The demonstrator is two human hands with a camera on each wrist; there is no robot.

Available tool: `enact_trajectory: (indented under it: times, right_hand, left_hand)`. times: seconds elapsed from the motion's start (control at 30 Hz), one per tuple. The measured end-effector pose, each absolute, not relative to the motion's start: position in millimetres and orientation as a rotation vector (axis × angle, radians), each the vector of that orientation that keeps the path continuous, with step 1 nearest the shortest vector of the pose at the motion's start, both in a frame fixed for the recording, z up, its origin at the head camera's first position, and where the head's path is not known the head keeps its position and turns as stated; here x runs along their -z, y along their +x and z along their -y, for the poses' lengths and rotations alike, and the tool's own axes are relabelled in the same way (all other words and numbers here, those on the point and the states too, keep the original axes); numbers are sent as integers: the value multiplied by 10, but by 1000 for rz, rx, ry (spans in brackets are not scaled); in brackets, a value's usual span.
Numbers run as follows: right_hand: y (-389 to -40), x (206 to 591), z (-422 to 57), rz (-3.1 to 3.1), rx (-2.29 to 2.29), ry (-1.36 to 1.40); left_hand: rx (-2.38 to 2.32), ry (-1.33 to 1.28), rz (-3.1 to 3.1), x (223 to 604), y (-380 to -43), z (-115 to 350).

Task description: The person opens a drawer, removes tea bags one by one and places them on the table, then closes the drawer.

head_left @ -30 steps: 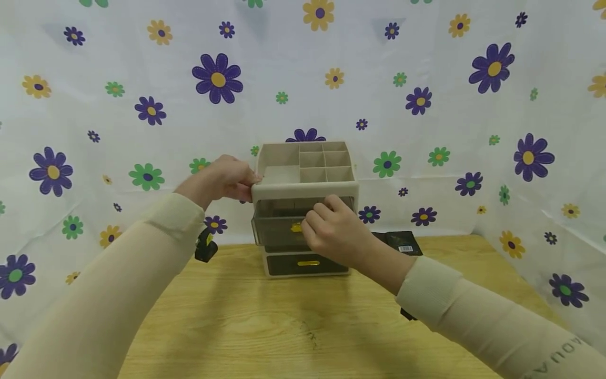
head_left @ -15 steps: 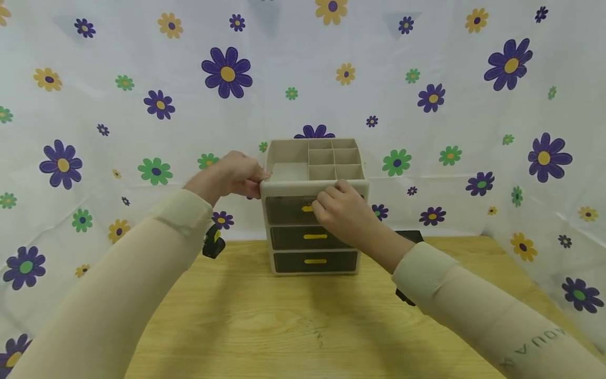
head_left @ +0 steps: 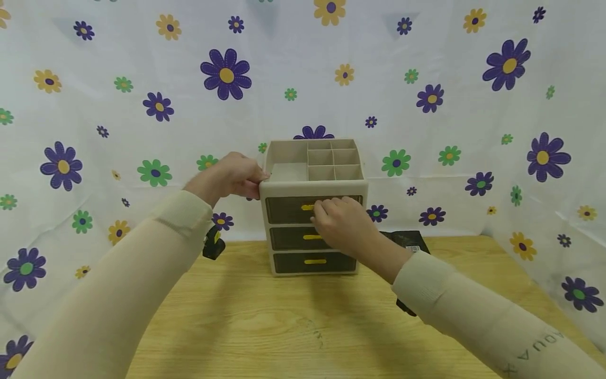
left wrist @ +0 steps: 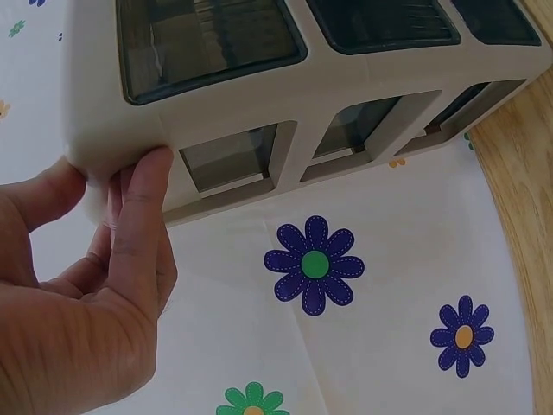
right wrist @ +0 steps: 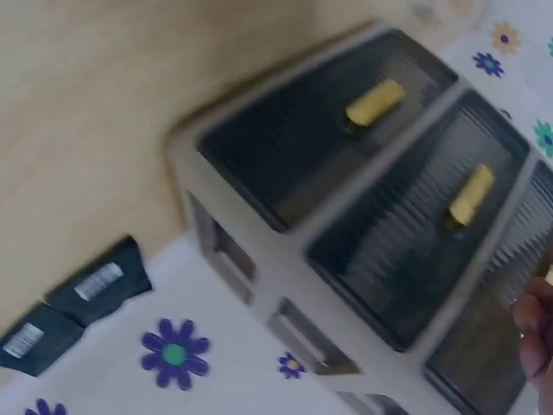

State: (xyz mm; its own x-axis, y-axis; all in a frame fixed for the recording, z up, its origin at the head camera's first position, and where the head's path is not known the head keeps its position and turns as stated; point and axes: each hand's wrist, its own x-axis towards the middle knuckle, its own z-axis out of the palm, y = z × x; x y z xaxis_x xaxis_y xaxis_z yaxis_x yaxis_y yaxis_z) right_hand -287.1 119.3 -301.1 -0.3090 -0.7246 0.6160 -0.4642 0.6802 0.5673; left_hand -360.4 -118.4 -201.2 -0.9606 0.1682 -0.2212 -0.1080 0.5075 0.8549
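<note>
A beige desktop organizer (head_left: 313, 186) with three dark see-through drawers stands on the table against the curtain. My left hand (head_left: 239, 173) grips its upper left front corner. In the left wrist view, the thumb and fingers of the left hand (left wrist: 104, 277) pinch that corner from both sides. My right hand (head_left: 342, 223) is curled at the yellow handle (head_left: 307, 207) of the top drawer (head_left: 284, 211) and hides the handle's right part. Only some fingers of the right hand (right wrist: 536, 333) show in the right wrist view. All three drawers are pushed in.
Open compartments (head_left: 333, 158) divide the organizer's top. Black packets with white labels (head_left: 411, 242) lie on the table to its right, partly behind my right forearm. The flowered curtain (head_left: 156, 68) rises behind the wooden table (head_left: 246, 316).
The top drawer, partly pulled out one second ago, has slid in flush. My right hand has then dropped slightly over the drawer fronts. The left hand keeps its grip on the corner.
</note>
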Motion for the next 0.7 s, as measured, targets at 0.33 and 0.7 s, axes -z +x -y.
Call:
enact_trajectory:
  times: [0.33, 0.7]
  right_hand:
    - [-2824, 3446, -1280, 1990, 441, 981]
    - [-2906, 3549, -1256, 1961, 508, 994]
  left_hand:
    - [-1417, 43, -2497, 2011, -3603, 1195]
    - [-1431, 49, -2482, 2027, -3599, 1198]
